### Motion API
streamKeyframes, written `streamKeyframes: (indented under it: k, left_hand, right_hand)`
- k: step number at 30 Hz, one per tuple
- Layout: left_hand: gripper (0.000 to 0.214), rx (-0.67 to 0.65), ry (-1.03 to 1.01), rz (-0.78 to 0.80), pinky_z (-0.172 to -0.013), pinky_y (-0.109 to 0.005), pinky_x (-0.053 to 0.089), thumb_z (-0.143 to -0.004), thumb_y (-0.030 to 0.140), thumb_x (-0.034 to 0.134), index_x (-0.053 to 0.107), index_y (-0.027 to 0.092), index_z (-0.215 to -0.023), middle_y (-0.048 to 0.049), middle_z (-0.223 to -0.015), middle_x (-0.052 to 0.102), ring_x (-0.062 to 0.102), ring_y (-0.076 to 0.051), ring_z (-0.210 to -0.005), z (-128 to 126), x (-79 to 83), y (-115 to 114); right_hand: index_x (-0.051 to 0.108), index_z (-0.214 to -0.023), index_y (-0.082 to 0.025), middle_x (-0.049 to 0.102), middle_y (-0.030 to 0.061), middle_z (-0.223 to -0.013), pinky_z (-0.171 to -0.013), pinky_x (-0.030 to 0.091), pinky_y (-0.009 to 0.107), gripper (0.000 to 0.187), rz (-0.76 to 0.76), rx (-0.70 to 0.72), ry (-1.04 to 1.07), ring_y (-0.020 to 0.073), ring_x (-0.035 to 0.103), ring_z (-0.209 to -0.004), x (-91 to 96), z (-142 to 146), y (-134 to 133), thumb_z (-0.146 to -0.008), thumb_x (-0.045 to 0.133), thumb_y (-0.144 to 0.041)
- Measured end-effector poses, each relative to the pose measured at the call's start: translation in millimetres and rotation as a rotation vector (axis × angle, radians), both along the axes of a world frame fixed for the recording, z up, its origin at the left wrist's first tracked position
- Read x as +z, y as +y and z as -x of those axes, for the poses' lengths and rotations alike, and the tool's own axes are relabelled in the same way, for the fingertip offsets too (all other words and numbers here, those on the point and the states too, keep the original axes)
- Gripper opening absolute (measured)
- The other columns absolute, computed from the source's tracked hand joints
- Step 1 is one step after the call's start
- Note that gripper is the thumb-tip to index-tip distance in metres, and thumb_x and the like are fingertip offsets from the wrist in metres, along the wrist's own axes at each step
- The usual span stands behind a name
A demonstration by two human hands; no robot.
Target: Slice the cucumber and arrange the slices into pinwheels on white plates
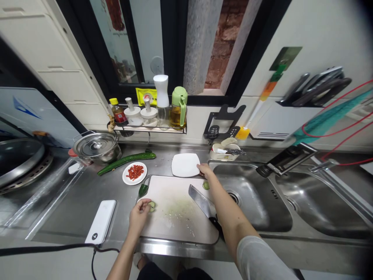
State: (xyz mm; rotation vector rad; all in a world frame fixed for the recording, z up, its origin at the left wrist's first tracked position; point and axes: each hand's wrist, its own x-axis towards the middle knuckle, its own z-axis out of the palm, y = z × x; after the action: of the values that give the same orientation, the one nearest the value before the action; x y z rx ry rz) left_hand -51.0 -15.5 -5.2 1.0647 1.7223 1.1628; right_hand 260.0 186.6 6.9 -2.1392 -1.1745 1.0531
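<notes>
My left hand (138, 214) is closed at the left side of the white cutting board (171, 223), pinching a pale green cucumber slice (152, 206). With its fingers on the right corner of a square white plate (185, 165), my right hand (205, 171) grips the plate behind the board. A cleaver-like kitchen knife (200, 199) lies on the board's right side, its black handle partly under my right forearm. Beside that forearm sits a round green cucumber piece (206, 185). A dark green cucumber end (143, 190) rests at the board's upper left corner. Wet bits cover the board's middle.
A small round plate (125, 179) of chopped red pieces and a long cucumber (126, 161) lie to the left. A white power bank (101, 221) with a cable is near the front edge. Steel sinks (250, 194) are at right, a lidded pot (97, 146) at left.
</notes>
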Motion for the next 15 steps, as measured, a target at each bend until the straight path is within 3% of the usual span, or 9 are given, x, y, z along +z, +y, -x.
streamKeyframes:
  k: [5,11,15]
  left_hand:
    - [0.030,-0.016,0.005,-0.011,-0.065,-0.028,0.050,-0.068,0.036,0.062,0.068,0.014,-0.087,-0.0049,-0.073,0.069,0.061,-0.015,-0.065,3,-3.7,-4]
    - [0.031,0.001,-0.050,-0.002,-0.066,-0.028,0.051,-0.067,0.038,0.063,0.067,0.014,-0.086,-0.0050,-0.074,0.070,0.063,-0.016,-0.065,3,-2.1,-6]
    - [0.032,-0.009,-0.062,-0.007,-0.067,-0.028,0.051,-0.067,0.038,0.064,0.067,0.014,-0.087,-0.0052,-0.074,0.070,0.063,-0.015,-0.065,1,0.3,-2]
  right_hand:
    - [0.044,-0.061,-0.019,0.037,-0.0071,-0.043,-0.042,0.029,0.018,0.026,-0.083,-0.031,0.194,0.0068,0.038,-0.042,8.7,4,-32,-0.082,0.054,-0.029]
    - [0.041,-0.063,-0.021,0.044,-0.0048,-0.051,-0.044,0.032,0.020,0.033,-0.172,-0.036,0.445,0.0085,0.039,-0.046,-5.0,19,-123,-0.072,0.057,-0.048]
    - [0.034,-0.058,-0.023,0.036,-0.0064,-0.049,-0.044,0.028,0.021,0.044,-0.223,-0.071,0.567,0.0082,0.033,-0.048,-19.0,29,-177,-0.063,0.061,-0.057]
